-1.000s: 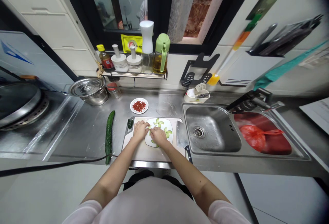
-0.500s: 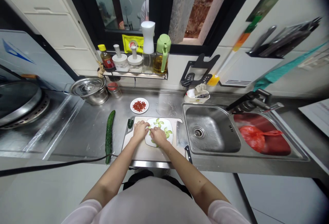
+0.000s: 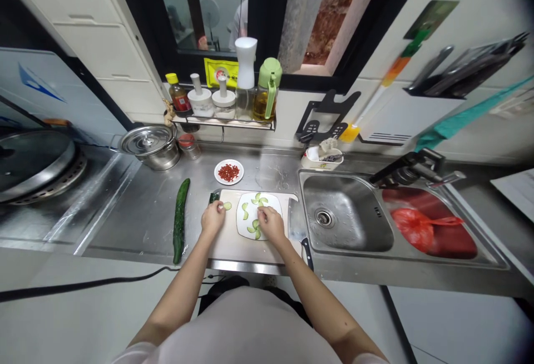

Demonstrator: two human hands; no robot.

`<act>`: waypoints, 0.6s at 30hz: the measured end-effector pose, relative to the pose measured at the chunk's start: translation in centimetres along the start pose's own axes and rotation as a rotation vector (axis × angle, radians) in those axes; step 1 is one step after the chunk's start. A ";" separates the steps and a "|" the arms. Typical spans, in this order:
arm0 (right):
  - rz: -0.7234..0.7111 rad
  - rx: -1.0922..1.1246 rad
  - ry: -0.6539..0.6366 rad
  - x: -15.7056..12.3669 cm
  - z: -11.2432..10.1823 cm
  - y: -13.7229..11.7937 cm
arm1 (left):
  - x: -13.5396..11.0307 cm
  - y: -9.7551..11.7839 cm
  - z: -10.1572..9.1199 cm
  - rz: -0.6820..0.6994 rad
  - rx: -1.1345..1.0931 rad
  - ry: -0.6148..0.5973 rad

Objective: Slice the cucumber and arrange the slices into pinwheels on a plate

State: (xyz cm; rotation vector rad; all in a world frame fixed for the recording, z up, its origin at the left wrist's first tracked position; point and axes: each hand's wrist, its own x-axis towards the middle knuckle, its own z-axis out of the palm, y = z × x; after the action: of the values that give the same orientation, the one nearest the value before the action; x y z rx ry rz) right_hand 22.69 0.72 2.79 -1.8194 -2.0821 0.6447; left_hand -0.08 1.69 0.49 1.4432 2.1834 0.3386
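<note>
A white plate (image 3: 238,225) with pale green cucumber slices (image 3: 245,211) set out in small groups rests on the cutting board (image 3: 233,250). At the board's left part, my left hand (image 3: 212,218) pinches a round cucumber slice (image 3: 227,206) at its fingertips. A dark green cucumber end (image 3: 214,197) lies just beyond that hand. My right hand (image 3: 272,225) is over the plate's right side, its fingertips pressed together near the slices. What those fingers hold, if anything, is hidden.
A whole cucumber (image 3: 181,222) lies left of the board, and a small plate of chopped red pieces (image 3: 229,181) sits behind it. A black-handled knife (image 3: 307,254) lies at the board's right edge. The sink (image 3: 346,214) is further right; a lidded pot (image 3: 156,149) stands back left.
My left hand has moved left off the plate to the cucumber slice near the cucumber end. My right hand has shifted slightly right over the plate. The view has shifted a little.
</note>
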 end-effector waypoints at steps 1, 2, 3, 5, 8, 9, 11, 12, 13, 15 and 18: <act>0.005 0.024 0.012 -0.3 -0.1 0.1 | -0.1 0.2 0.1 -0.005 0.022 -0.005; 0.008 0.044 0.022 -0.6 -0.2 0.1 | -0.1 0.4 0.2 -0.011 0.048 -0.009; 0.010 0.061 0.035 -0.8 -0.3 0.1 | -0.1 0.6 0.3 -0.018 0.074 -0.011; 0.018 0.087 0.056 -1.3 -0.6 0.0 | 0.0 1.0 0.5 -0.030 0.121 -0.012; 0.021 0.127 0.075 -1.9 -1.0 0.1 | 0.3 1.3 0.7 -0.033 0.155 -0.009; 0.020 0.137 0.078 -2.1 -1.0 0.1 | 0.3 1.3 0.8 -0.027 0.158 -0.008; 0.018 0.152 0.080 -2.3 -1.1 0.3 | 0.4 1.4 0.9 -0.009 0.155 0.000; 0.018 0.157 0.081 -2.4 -1.1 0.4 | 0.5 1.4 1.0 -0.001 0.152 0.005; 0.017 0.161 0.080 -2.5 -1.0 0.5 | 0.5 1.4 1.1 0.005 0.148 0.009; 0.014 0.168 0.084 -2.7 -1.0 0.7 | 0.6 1.4 1.2 0.008 0.139 0.013; 0.020 0.165 0.088 -2.9 -1.0 0.8 | 0.5 1.6 1.3 0.014 0.131 0.022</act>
State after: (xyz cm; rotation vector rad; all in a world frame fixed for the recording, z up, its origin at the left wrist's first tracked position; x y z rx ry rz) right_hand 24.34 -1.92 3.40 -1.7462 -1.8973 0.7056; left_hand 1.69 2.73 -0.04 1.5317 2.2506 0.2201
